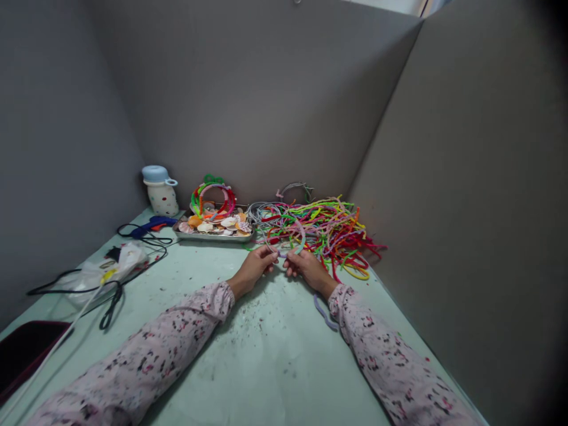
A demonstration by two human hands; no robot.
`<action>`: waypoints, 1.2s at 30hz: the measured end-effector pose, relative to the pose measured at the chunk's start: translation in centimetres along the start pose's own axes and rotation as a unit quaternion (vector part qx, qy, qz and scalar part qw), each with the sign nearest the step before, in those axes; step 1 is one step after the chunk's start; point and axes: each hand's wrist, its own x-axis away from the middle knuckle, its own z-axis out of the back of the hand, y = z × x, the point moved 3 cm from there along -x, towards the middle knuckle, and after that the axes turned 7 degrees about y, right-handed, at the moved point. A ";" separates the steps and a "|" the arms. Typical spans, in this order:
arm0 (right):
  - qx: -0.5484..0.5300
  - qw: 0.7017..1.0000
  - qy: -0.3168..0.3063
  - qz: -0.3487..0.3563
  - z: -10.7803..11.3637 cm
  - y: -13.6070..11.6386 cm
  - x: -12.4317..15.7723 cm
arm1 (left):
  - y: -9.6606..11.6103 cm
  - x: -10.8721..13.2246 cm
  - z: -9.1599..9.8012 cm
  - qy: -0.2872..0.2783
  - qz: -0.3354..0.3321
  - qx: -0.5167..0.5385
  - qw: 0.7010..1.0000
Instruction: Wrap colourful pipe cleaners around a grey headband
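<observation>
Between my hands is a thin headband-like hoop (303,236), partly wrapped in fuzzy pale green and pink pipe cleaner, with a bit of purple at its near side. My left hand (254,270) pinches the hoop's left end near the purple part. With thumb and fingers closed, my right hand (308,268) grips its right side. The fingertips hide the exact hold. A loose purple pipe cleaner (325,313) lies on the table by my right wrist. Just behind my hands spreads a pile of colourful pipe cleaners (337,228), with bare grey hoops (261,213) at its left.
A metal tray (213,238) holds seashells (205,226) and several wrapped colourful hoops (228,204). A blue-lidded cup (162,195) stands at back left. Nearer lie a blue glue gun (153,226), black cables (113,307) and a plastic bag (128,258). Grey partitions (248,100) enclose the table.
</observation>
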 end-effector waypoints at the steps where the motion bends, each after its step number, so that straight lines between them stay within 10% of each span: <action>1: 0.000 1.000 -0.002 -0.001 0.0 0.0 0.0 | 0.0 0.0 0.0 -0.003 0.002 0.004 1.000; 36: -0.009 1.000 -0.002 0.003 0.0 0.0 0.1 | 0.0 0.0 0.0 -0.010 0.007 0.019 1.000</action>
